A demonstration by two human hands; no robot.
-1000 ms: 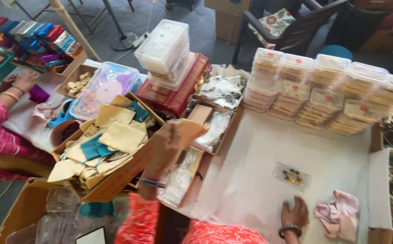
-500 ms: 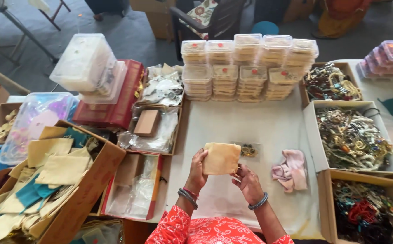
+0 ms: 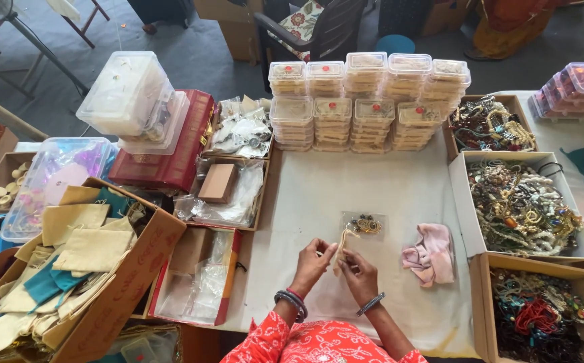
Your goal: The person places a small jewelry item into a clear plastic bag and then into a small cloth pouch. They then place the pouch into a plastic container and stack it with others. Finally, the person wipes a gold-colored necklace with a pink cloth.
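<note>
My left hand [image 3: 313, 259] and my right hand [image 3: 357, 270] meet over the white table cover [image 3: 399, 191], and both pinch a small beige cloth pouch [image 3: 340, 246] seen edge-on, its drawstring hanging loose. Just beyond the pouch lies a clear packet with gold and dark jewellery [image 3: 365, 224]. A crumpled pink cloth [image 3: 430, 252] rests to the right of my right hand. At my left, a cardboard box [image 3: 134, 282] holds several beige and teal pouches [image 3: 80, 242].
Stacked clear boxes of jewellery [image 3: 369, 104] line the far edge. Open boxes of beads and necklaces [image 3: 520, 205] stand at the right. Red boxes [image 3: 171, 144], clear tubs [image 3: 130, 94] and trays of plastic packets [image 3: 228, 195] crowd the left. A chair [image 3: 305, 30] stands behind.
My left hand took a beige pouch from the cardboard box and brought it to the table centre; both hands now hold it lower and turned edge-on. The view swung right.
</note>
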